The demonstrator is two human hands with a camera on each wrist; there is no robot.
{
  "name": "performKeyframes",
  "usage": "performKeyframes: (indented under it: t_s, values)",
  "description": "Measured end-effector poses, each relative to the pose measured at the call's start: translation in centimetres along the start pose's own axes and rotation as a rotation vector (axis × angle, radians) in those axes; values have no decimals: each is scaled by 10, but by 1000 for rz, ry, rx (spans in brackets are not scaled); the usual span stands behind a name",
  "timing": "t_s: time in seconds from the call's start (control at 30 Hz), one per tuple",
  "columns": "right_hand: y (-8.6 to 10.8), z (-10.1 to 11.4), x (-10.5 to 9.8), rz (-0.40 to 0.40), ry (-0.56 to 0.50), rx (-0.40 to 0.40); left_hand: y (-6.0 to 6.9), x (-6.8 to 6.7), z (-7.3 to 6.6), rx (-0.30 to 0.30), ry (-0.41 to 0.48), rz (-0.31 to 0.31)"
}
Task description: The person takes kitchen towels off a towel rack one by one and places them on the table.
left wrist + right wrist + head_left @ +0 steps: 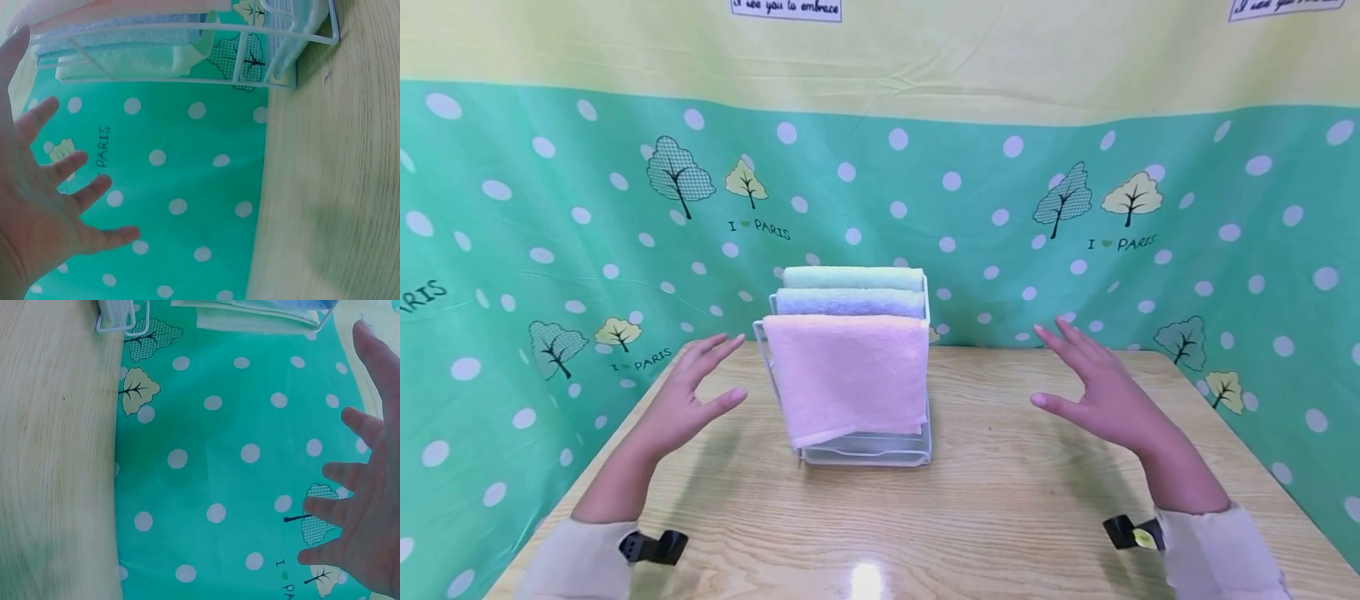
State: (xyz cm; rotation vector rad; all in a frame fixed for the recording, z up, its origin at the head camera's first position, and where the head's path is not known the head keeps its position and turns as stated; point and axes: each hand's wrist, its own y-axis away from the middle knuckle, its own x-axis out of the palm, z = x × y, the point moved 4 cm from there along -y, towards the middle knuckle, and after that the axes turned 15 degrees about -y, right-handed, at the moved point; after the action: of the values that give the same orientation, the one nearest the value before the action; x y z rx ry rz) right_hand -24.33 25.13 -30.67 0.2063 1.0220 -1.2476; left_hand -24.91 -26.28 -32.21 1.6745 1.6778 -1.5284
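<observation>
A white wire rack (865,458) stands on the table with three towels draped over it: a pink towel (850,375) in front, a blue towel (850,302) behind it and a pale green towel (853,277) at the back. My left hand (688,400) hovers to the left of the rack, fingers spread, touching nothing. To the right, farther from the rack, my right hand (1101,392) is also raised with fingers spread and holds nothing. The left wrist view shows the rack's side wires (156,28) beyond my left hand (44,206). Both palms face inward.
The wooden table (985,517) extends under the rack and both hands. A green and yellow curtain with dots and printed trees (955,225) hangs behind the table and along its left and right sides.
</observation>
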Motion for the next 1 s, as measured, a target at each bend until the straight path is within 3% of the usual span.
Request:
performKeyframes:
  t_s: [0.3,0.73,1.0]
  values:
    - [-6,11,0,2,-28,-42,-4,-3,-6,23,38,-30]
    - [-17,31,-6,24,-100,-73,-14,-8,-20,12,91,-5]
    - [-28,52,-11,65,-109,-144,-21,-13,-21,-48,169,24]
